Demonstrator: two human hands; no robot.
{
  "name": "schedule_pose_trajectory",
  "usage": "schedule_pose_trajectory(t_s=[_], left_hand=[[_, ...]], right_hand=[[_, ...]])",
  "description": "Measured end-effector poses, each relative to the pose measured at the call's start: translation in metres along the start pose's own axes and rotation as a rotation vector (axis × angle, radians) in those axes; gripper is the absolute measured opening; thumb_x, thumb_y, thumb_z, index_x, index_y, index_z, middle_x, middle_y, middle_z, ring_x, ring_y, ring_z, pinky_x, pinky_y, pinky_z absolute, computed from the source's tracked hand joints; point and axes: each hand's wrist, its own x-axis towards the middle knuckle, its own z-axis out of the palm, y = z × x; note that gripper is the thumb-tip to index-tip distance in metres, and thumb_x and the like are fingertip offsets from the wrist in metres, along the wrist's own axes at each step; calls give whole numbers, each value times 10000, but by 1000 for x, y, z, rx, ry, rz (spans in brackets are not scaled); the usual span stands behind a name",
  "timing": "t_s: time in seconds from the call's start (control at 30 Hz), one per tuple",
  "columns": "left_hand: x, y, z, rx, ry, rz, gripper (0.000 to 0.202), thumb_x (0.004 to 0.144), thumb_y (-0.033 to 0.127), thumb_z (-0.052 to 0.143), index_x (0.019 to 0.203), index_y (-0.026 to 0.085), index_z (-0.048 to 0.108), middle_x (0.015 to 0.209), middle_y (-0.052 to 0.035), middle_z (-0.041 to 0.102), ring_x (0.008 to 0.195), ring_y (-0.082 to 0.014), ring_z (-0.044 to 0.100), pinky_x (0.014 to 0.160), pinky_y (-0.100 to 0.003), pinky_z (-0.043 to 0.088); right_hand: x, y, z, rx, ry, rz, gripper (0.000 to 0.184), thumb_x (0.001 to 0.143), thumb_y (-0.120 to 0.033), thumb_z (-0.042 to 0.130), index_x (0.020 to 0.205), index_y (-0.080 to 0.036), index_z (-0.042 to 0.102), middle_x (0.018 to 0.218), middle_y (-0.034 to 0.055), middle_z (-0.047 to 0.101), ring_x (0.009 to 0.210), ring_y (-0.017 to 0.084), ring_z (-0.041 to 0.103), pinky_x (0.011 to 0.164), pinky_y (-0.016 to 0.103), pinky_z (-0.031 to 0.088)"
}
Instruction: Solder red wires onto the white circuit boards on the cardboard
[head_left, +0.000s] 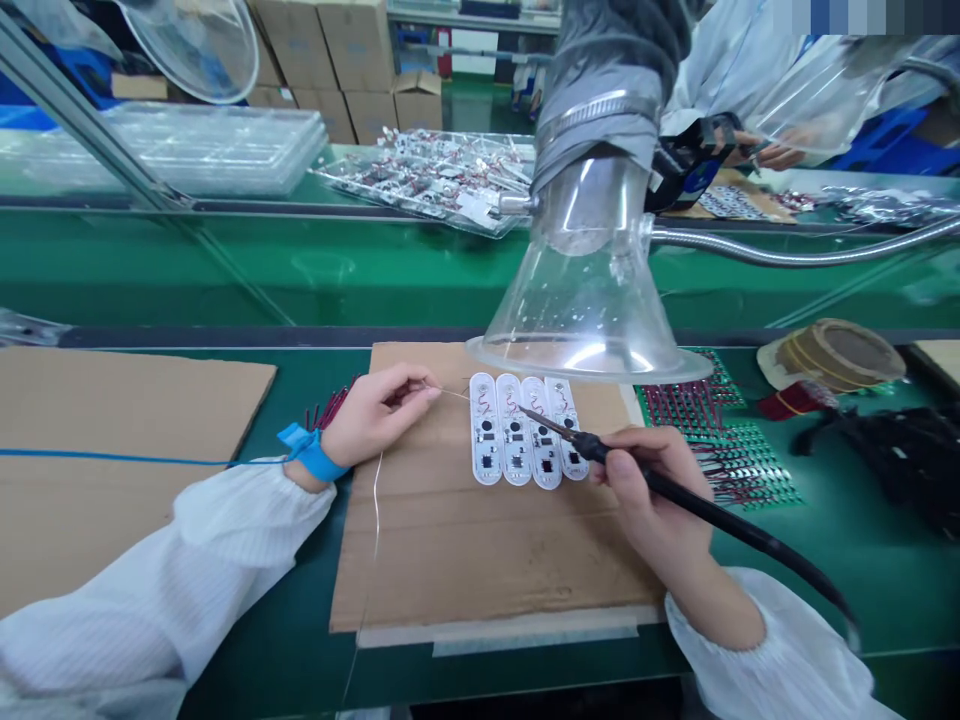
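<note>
Several white rounded circuit boards (487, 430) lie side by side on a cardboard sheet (480, 560), each with dark components and a thin red wire. My left hand (382, 405), a blue strap (313, 455) at its wrist, pinches a thin solder wire (453, 392) whose end points at the boards' left side. The wire trails below the hand across the cardboard. In my right hand (652, 490) a soldering iron (592, 447) is held like a pen, its tip over the boards' upper middle; I cannot tell whether it touches.
A clear fume extractor hood (589, 300) hangs just above the boards. To the right lie green boards with red wires (742, 465), a tape roll (832, 355) and a black bundle (900, 460). Behind, a tray of parts (442, 180) sits near a co-worker's hands (780, 150).
</note>
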Motion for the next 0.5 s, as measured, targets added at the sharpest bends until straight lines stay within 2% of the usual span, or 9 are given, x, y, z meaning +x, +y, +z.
schedule_pose_trajectory(t_s=[0.07, 0.13, 0.23, 0.37, 0.5], left_hand=[[-1, 7, 0, 24, -58, 53, 104, 1053, 269, 663, 986, 203, 707, 711, 39, 609, 588, -102, 524, 563, -215, 445], [-3, 19, 4, 45, -100, 130, 62, 1040, 211, 666, 982, 206, 687, 648, 87, 481, 539, -82, 435, 539, -206, 387], [-7, 42, 20, 7, -127, 221, 81, 1027, 156, 668, 1007, 215, 617, 643, 127, 355, 506, -68, 342, 509, -198, 318], [0, 66, 54, -50, -173, 289, 102, 1050, 138, 627, 1019, 224, 582, 688, 110, 419, 534, -76, 364, 524, -208, 321], [9, 75, 82, -18, -121, 311, 103, 1056, 145, 621, 999, 224, 586, 745, 72, 493, 622, -105, 463, 609, -234, 405]], right_hand=[[-11, 1, -16, 16, 44, -2, 110, 1089, -364, 737, 1091, -256, 715, 792, -9, 752, 631, 150, 725, 596, 256, 602], [-26, 1, -32, 20, 87, 19, 119, 1097, -361, 725, 1074, -244, 714, 752, -18, 739, 604, 136, 709, 586, 240, 588], [-50, 2, -49, 34, 180, 84, 155, 1097, -379, 726, 1055, -230, 722, 725, -24, 719, 579, 123, 689, 586, 235, 580], [-66, 3, -53, 95, 248, 133, 188, 1111, -395, 705, 1019, -231, 715, 699, -34, 696, 556, 117, 666, 564, 231, 559], [-67, 7, -49, 129, 220, 124, 187, 1119, -393, 691, 1012, -239, 702, 679, -43, 673, 560, 117, 646, 561, 234, 539]])
